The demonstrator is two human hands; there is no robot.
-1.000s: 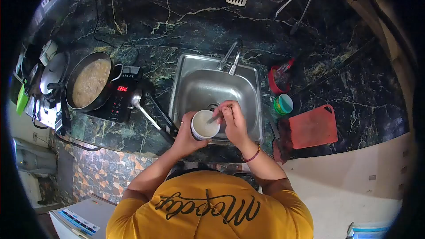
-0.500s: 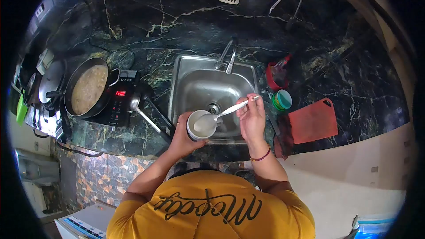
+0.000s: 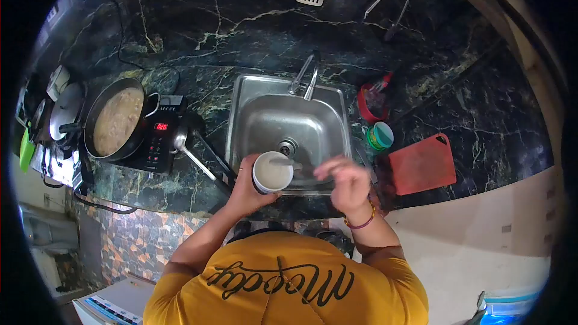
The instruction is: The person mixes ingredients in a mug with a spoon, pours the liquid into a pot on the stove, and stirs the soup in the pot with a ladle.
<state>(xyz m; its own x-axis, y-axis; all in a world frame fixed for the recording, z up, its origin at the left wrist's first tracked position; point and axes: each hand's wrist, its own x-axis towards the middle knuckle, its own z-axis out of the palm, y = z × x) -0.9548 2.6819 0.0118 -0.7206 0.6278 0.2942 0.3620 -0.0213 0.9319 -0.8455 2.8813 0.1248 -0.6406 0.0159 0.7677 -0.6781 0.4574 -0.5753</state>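
Observation:
My left hand (image 3: 245, 191) is wrapped round a white mug (image 3: 257, 174) with cloudy, pale liquid (image 3: 272, 176) in it. The mug is over the sink's front edge. A spoon (image 3: 282, 162), smeared by motion, dips into the mug. Its handle runs toward the fingertips of my right hand (image 3: 351, 183), which are blurred and bunched together at the handle's end. The hand is to the right of the mug, above the front right corner of the steel sink (image 3: 238, 126).
On the left, a pan (image 3: 90, 123) of brownish food sits on an induction cooker (image 3: 158, 144). A ladle (image 3: 191, 153) lies beside it. Right of the sink are a green-lidded container (image 3: 380, 136), a red round holder (image 3: 365, 105) and a red cutting board (image 3: 423, 164). The faucet (image 3: 309, 84) stands behind.
My right hand has shifted slightly right and down, its fingers now blurred. The spoon sits lower in the mug. My left hand keeps the mug in place. The cooker's red digits differ.

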